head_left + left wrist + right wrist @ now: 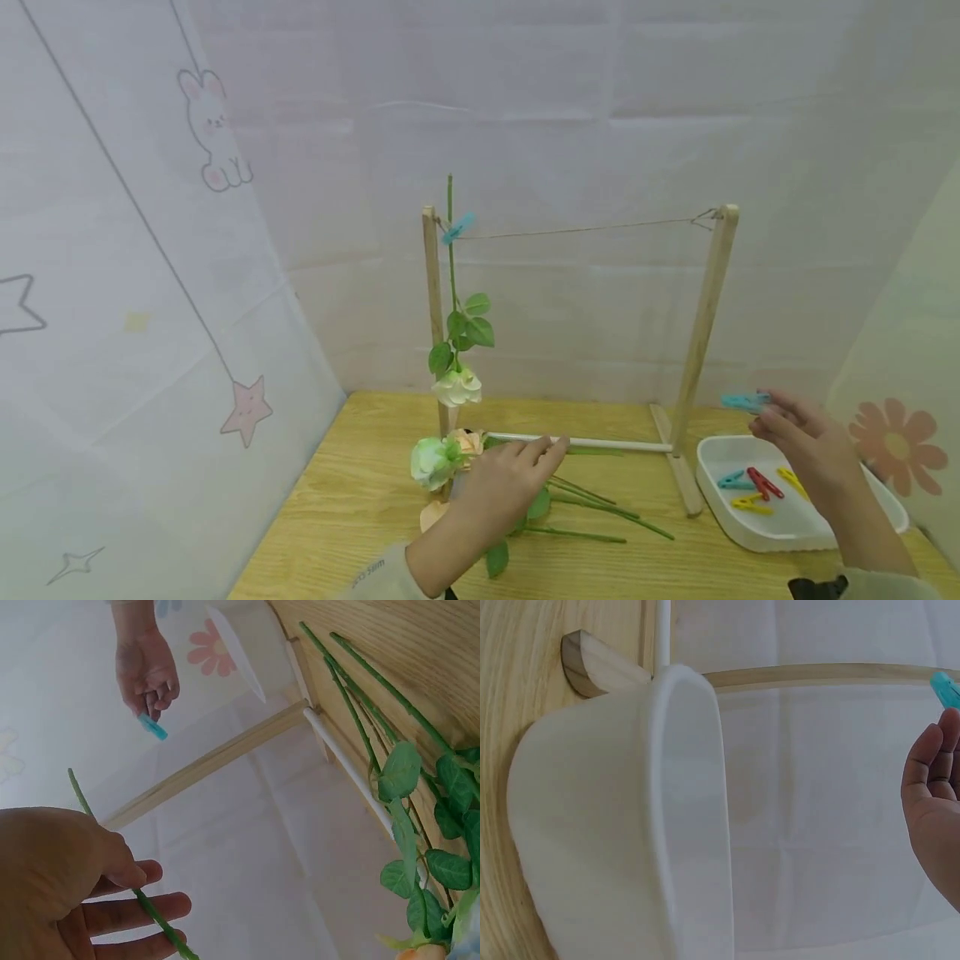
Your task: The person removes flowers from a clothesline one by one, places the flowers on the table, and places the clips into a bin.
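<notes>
My left hand (498, 492) pinches a thin green flower stem (159, 919) between thumb and fingers, as the left wrist view shows. Its blossom cannot be told for certain; a pale green-white flower (431, 463) appears just left of that hand. Below the hand, several loose stems (592, 500) with leaves lie on the table. Over the white tray (787, 533), my right hand (817, 454) pinches a blue clothespin (742, 403) by its end. From the string (577, 230), another blue clothespin (459, 228) holds a white rose (457, 387) upside down.
Two wooden posts (705, 333) carry the string, joined low down by a white rod (622, 445). Inside the tray lie several red, yellow (752, 504) and blue clothespins. Peach flowers (432, 515) are partly hidden near the left forearm. A patterned cloth stands behind and beside the table.
</notes>
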A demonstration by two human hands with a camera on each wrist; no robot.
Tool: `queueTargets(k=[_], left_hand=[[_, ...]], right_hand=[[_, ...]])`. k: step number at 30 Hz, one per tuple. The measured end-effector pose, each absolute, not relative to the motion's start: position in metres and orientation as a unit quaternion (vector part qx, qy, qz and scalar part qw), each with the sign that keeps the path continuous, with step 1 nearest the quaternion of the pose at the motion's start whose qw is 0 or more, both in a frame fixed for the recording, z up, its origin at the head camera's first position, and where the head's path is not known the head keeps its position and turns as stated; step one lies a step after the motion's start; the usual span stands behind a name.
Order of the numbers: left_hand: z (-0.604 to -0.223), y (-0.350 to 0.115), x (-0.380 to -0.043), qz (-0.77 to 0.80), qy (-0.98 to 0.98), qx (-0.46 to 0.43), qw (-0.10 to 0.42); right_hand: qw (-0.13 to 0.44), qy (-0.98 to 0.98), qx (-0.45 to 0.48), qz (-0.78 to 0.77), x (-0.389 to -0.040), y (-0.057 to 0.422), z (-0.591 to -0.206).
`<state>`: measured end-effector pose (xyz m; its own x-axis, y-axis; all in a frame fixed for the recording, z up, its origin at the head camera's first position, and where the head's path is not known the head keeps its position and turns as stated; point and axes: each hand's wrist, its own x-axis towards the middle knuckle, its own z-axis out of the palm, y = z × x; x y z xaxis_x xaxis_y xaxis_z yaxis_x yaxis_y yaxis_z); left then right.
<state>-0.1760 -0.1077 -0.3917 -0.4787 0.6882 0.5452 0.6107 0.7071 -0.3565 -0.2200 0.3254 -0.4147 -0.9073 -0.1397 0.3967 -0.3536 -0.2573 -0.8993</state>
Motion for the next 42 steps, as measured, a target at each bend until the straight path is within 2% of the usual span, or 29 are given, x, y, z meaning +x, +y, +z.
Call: queueTargets(k=[22, 30, 42], left_hand=[[-0.435, -0.095, -0.164, 0.176, -0.874, -0.368, 0.262], [-0.447, -0.094, -0.164, 0.183, -0.872, -0.371, 0.263], [-0.462, -0.090, -0.165, 0.176, -0.868, -0.380, 0.266]], right_hand=[[0.053, -0.682, 0.152, 0.713, -0.211, 0.370, -0.454], [0.039, -0.747, 0.081, 0.659, -0.211, 0.377, -0.457], [0.048, -0.835, 0.018, 0.548, -0.210, 0.387, -0.464]])
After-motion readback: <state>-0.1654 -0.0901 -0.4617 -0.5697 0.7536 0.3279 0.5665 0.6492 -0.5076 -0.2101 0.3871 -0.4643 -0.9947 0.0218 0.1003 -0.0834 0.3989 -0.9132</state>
